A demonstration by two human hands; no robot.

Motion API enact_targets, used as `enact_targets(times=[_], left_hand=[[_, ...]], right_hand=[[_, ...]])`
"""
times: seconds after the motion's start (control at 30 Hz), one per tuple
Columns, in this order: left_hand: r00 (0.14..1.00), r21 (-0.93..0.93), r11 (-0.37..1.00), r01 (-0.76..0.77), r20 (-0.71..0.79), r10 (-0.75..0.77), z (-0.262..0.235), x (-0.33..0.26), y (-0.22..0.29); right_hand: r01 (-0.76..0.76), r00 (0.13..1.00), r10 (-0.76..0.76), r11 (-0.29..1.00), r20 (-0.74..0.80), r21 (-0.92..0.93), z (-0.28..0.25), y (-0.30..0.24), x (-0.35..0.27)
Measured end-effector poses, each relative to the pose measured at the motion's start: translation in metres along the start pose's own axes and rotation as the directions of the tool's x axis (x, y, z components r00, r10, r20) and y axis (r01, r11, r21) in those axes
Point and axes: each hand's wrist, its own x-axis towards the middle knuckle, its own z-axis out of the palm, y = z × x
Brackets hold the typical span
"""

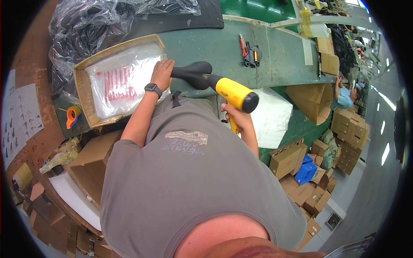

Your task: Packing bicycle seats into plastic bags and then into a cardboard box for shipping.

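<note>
A black bicycle saddle (195, 74) lies at the near edge of the green bench, its two-lobed wide end to the right. My left hand (162, 74), with a dark watch on the wrist, is closed round its narrow end, beside an open cardboard box. My right hand (239, 118) grips the handle of a yellow heat gun (231, 91) with a black rear cap. The gun's dark nozzle points left at the saddle's wide end, close to it; whether they touch I cannot tell.
The cardboard box (81, 95) holds clear plastic with red print. An orange tape dispenser (73, 117) stands left of it. Plastic-wrapped black items (86, 38) lie behind. A red utility knife (243, 45) rests farther back on the bench. White sheets (271, 118) and stacked cartons (288, 159) are at right.
</note>
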Motion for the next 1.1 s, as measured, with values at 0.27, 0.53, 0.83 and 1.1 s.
enact_targets(times=[0.27, 0.53, 0.83, 1.1], left_hand=[[1.000, -0.018, 1.000, -0.010, 0.022, 0.011, -0.001, 0.001, 0.003], [1.000, -0.038, 0.999, -0.013, 0.026, 0.014, 0.003, 0.001, -0.004], [1.000, -0.043, 0.999, -0.013, 0.006, 0.013, -0.001, 0.004, -0.002], [0.999, -0.036, 0.999, -0.030, 0.023, 0.031, -0.004, 0.008, -0.001]], right_hand=[[-0.076, 0.997, 0.080, 0.985, -0.021, 0.152, -0.008, 0.004, -0.006], [0.014, 0.997, -0.014, 1.000, -0.071, 0.002, -0.008, 0.008, -0.003], [-0.098, 0.995, 0.093, 0.975, 0.034, 0.199, -0.006, -0.003, -0.009], [0.025, 0.993, -0.032, 0.997, -0.110, -0.066, -0.009, 0.019, -0.002]])
